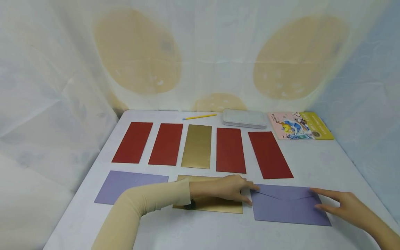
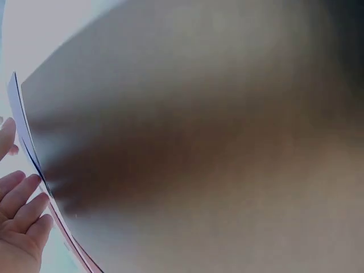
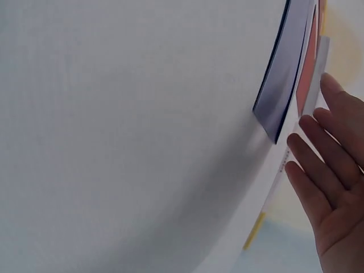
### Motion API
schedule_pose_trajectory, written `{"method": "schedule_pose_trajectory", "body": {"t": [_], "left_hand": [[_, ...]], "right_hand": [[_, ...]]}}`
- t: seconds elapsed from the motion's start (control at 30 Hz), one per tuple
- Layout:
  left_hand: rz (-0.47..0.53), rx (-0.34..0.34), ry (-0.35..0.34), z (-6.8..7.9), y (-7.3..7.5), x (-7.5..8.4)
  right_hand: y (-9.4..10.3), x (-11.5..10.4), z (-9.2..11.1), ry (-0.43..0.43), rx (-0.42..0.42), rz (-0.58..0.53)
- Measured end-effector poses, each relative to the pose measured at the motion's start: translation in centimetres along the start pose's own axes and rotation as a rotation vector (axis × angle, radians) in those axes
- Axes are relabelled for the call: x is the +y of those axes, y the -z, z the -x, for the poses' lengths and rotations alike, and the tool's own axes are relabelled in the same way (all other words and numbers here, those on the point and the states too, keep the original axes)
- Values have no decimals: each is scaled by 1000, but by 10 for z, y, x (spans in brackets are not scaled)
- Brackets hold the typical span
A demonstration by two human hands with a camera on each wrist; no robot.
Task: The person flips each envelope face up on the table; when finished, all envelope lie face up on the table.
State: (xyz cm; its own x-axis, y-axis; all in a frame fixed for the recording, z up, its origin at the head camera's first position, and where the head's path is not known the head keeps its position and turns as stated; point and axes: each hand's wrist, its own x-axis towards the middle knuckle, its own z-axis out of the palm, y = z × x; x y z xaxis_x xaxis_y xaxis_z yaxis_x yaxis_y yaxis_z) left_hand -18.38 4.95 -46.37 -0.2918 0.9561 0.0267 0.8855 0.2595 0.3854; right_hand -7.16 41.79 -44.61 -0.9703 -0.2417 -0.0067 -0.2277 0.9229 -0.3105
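Purple envelope: long axis left-right, flap along far edge.

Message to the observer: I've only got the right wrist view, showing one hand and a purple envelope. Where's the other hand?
Observer: In the head view, the left hand has its fingers at the envelope's left edge.

Operator: Which way does its flap face?

Observer: Upward; the flap shows along the far side.

Operator: Anything to write with?

Observer: Yes, a yellow pencil lies near the table's far edge.
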Motion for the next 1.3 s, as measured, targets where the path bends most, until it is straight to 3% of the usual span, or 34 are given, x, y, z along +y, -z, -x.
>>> {"method": "schedule_pose_trajectory", "body": {"t": [0.07,0.4,0.77,1.1,1.3], "left_hand": [[14,-11,-9,2,0,3],[0,-7,-18,5,-3,8],[19,39,-35,10,2,10],[11,40,-32,27,12,19],[-30,82,-51,46,17,20]], "right_hand": [[-2,-1,0,40,20,25],[-7,-1,-2,84,45,62],[-5,-8,-2,63,60,53],[-2,-21,-8,179,215,77],[-3,-38,-14,240,237,56]]}}
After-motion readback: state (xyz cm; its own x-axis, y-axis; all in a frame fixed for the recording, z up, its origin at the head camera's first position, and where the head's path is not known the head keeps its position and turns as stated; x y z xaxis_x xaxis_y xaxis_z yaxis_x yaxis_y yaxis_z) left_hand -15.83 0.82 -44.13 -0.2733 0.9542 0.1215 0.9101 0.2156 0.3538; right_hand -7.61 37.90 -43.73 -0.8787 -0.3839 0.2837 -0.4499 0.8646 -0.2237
